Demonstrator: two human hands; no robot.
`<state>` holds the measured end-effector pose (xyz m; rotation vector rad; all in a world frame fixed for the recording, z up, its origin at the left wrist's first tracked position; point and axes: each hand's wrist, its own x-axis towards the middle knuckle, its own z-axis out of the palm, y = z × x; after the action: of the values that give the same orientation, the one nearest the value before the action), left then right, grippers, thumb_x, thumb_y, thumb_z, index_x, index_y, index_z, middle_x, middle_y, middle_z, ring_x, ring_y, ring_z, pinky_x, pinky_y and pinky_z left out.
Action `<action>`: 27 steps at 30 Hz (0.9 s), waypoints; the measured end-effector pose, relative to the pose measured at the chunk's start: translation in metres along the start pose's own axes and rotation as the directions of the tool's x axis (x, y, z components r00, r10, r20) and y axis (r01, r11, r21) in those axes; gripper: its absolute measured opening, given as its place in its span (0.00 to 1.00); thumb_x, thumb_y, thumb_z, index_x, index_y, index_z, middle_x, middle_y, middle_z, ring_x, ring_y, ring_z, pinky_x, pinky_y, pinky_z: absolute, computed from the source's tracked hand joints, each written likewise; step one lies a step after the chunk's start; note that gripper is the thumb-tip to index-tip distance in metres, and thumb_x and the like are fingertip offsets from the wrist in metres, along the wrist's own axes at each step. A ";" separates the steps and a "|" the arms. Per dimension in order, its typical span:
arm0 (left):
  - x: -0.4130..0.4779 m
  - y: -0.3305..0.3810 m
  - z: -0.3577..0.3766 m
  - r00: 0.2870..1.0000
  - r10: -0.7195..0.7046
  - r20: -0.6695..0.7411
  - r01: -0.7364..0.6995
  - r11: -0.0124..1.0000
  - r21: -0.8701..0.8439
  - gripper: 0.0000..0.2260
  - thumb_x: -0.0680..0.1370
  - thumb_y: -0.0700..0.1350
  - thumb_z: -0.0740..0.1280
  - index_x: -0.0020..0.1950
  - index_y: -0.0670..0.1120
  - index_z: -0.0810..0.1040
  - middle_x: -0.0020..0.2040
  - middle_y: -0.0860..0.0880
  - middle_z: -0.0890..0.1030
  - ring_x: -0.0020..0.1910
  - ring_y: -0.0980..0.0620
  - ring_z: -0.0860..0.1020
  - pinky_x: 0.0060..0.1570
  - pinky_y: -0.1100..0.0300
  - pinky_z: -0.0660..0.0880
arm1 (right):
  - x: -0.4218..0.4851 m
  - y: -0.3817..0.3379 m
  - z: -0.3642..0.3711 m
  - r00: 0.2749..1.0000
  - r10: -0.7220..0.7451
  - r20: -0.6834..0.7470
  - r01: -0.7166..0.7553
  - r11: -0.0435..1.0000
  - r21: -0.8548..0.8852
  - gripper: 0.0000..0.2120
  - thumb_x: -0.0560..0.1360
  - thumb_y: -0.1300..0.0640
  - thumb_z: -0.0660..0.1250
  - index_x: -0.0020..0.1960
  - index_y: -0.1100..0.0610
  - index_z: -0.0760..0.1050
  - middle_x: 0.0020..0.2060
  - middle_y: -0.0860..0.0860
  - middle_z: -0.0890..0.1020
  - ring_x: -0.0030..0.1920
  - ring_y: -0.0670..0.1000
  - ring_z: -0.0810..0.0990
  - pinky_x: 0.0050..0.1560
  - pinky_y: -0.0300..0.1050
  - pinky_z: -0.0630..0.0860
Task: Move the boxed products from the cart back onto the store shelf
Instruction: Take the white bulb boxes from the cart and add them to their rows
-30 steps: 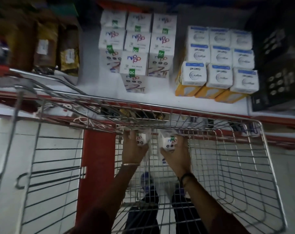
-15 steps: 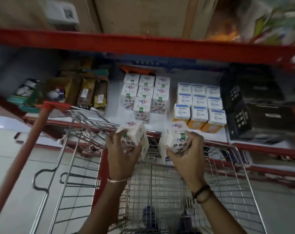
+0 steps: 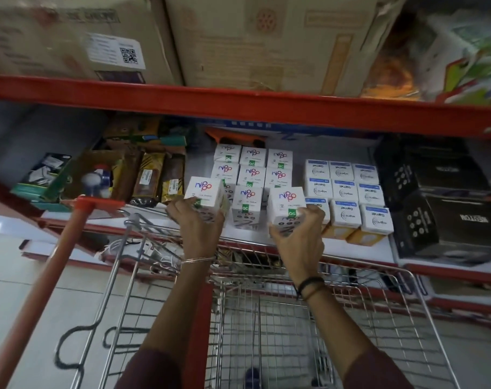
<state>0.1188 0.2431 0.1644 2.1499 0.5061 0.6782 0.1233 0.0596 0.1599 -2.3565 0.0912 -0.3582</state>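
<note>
My left hand (image 3: 199,223) grips a white Nippo box (image 3: 203,192) at the left front corner of the Nippo stack (image 3: 251,169) on the white shelf (image 3: 199,161). A second white Nippo box (image 3: 286,202) is held by my right hand (image 3: 297,234) at the stack's right front corner. One front box (image 3: 247,206) stands between the two held boxes. Both held boxes are upright over the shelf's front part; whether they rest on it I cannot tell. The wire cart (image 3: 266,318) stands below my arms, its basket showing no boxes.
White Wipro boxes (image 3: 348,189) stand right of the Nippo stack, black boxes (image 3: 435,203) further right. Brown packets (image 3: 151,183) lie to the left. A red shelf beam (image 3: 238,99) with cardboard cartons (image 3: 266,40) runs overhead. The cart's red handle (image 3: 56,262) slants at left.
Both hands lifted a Nippo box each out of the cart and carried them up and forward to the front of the Nippo stack. The view tilted upward.
</note>
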 end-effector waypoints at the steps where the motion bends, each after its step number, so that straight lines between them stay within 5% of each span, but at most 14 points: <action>1: 0.003 -0.004 0.006 1.000 -0.012 0.012 0.012 1.000 -0.005 0.30 0.65 0.39 0.77 0.58 0.30 0.64 0.59 0.32 0.65 0.56 0.47 0.64 0.52 0.73 0.62 | 0.001 0.001 0.007 1.000 0.010 0.003 -0.010 1.000 -0.004 0.30 0.64 0.50 0.77 0.56 0.60 0.65 0.54 0.59 0.73 0.46 0.57 0.79 0.35 0.49 0.81; 4: 0.007 -0.014 0.019 0.999 -0.038 0.038 0.039 0.999 -0.026 0.29 0.64 0.34 0.76 0.57 0.28 0.64 0.58 0.30 0.65 0.49 0.60 0.57 0.51 0.79 0.58 | 0.004 0.005 0.025 0.999 0.040 0.011 -0.040 0.999 -0.016 0.29 0.65 0.52 0.77 0.55 0.59 0.63 0.54 0.60 0.72 0.47 0.58 0.78 0.35 0.45 0.77; 7: 0.010 -0.021 0.028 0.998 -0.041 0.057 0.044 0.998 -0.048 0.26 0.62 0.30 0.75 0.53 0.26 0.65 0.56 0.28 0.65 0.46 0.64 0.55 0.46 0.89 0.56 | 0.006 0.010 0.038 0.997 0.071 0.026 -0.070 0.997 -0.033 0.29 0.64 0.52 0.77 0.53 0.54 0.59 0.54 0.60 0.70 0.47 0.60 0.77 0.35 0.52 0.81; 14: 0.016 -0.033 0.044 0.991 -0.075 0.109 0.076 0.997 -0.012 0.26 0.61 0.28 0.75 0.51 0.27 0.64 0.55 0.28 0.65 0.52 0.55 0.59 0.49 0.89 0.57 | 0.011 0.014 0.048 0.987 0.110 0.115 -0.102 0.992 -0.071 0.31 0.66 0.49 0.75 0.56 0.63 0.62 0.57 0.61 0.69 0.49 0.60 0.78 0.36 0.51 0.81; 19: 0.014 -0.028 0.040 0.978 -0.160 0.133 0.161 0.987 0.004 0.34 0.63 0.25 0.68 0.65 0.28 0.55 0.63 0.28 0.59 0.61 0.36 0.60 0.55 0.81 0.53 | -0.001 0.014 0.045 0.966 0.175 0.193 -0.198 0.974 0.109 0.43 0.68 0.52 0.74 0.71 0.63 0.51 0.69 0.62 0.64 0.64 0.59 0.73 0.53 0.45 0.76; 21: 0.014 -0.023 0.035 0.915 -0.353 0.195 0.380 0.917 -0.121 0.41 0.65 0.31 0.70 0.70 0.34 0.49 0.67 0.30 0.56 0.65 0.35 0.59 0.64 0.63 0.63 | -0.010 0.013 0.042 0.951 0.227 0.211 -0.273 0.937 0.220 0.45 0.70 0.49 0.72 0.73 0.63 0.47 0.74 0.61 0.58 0.69 0.59 0.68 0.58 0.42 0.70; 23: 0.020 -0.026 0.032 0.796 -0.539 0.276 0.604 0.730 -0.318 0.42 0.67 0.38 0.71 0.73 0.42 0.49 0.71 0.35 0.56 0.67 0.36 0.62 0.65 0.46 0.67 | -0.012 0.008 0.038 0.920 0.322 0.224 -0.383 0.858 0.341 0.43 0.72 0.49 0.69 0.73 0.63 0.45 0.75 0.61 0.57 0.72 0.59 0.64 0.64 0.43 0.67; 25: 0.028 -0.031 0.033 0.655 -0.652 0.382 0.751 0.509 -0.421 0.34 0.72 0.45 0.70 0.73 0.47 0.55 0.72 0.40 0.61 0.66 0.39 0.67 0.61 0.46 0.69 | -0.008 0.002 0.036 0.849 0.445 0.285 -0.527 0.750 0.400 0.41 0.75 0.45 0.65 0.74 0.61 0.43 0.74 0.60 0.60 0.71 0.60 0.65 0.65 0.46 0.68; 27: 0.033 -0.029 0.033 0.593 -0.680 0.432 0.805 0.498 -0.322 0.26 0.76 0.46 0.65 0.71 0.43 0.59 0.69 0.40 0.66 0.65 0.40 0.69 0.56 0.49 0.72 | 0.001 -0.003 0.036 0.744 0.559 0.366 -0.667 0.593 0.451 0.39 0.76 0.41 0.60 0.75 0.58 0.44 0.72 0.59 0.65 0.69 0.60 0.68 0.62 0.47 0.68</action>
<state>0.1612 0.2591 0.1334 1.2785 0.9412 -0.0025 0.1344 0.0858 0.1375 -1.6124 0.6235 0.1793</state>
